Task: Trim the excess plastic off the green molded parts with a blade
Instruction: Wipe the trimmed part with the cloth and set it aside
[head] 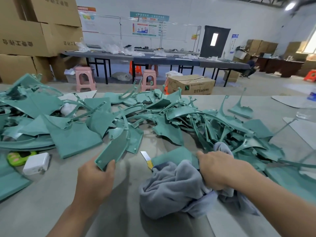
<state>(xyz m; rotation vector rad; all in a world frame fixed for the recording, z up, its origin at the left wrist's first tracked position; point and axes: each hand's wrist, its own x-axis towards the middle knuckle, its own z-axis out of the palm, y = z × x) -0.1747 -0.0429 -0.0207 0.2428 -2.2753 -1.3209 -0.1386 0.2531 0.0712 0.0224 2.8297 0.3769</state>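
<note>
My left hand (pixel 96 178) grips the near end of a curved green molded part (pixel 113 148), thumb on its edge. A blade (pixel 146 158) with a yellow band lies flat on the table between my hands, its handle end tucked under a grey cloth (pixel 172 187). My right hand (pixel 217 168) grips that cloth at its far right side, next to a flat green panel (pixel 174 155). A broad heap of green parts (pixel 171 117) and curved offcuts spreads across the table beyond both hands.
A white power adapter (pixel 36 163) and a bright green object (pixel 18 156) lie at the left. A plastic bottle (pixel 312 96) and a clear cup (pixel 306 112) stand at the far right. Cardboard boxes, pink stools and long tables fill the room behind.
</note>
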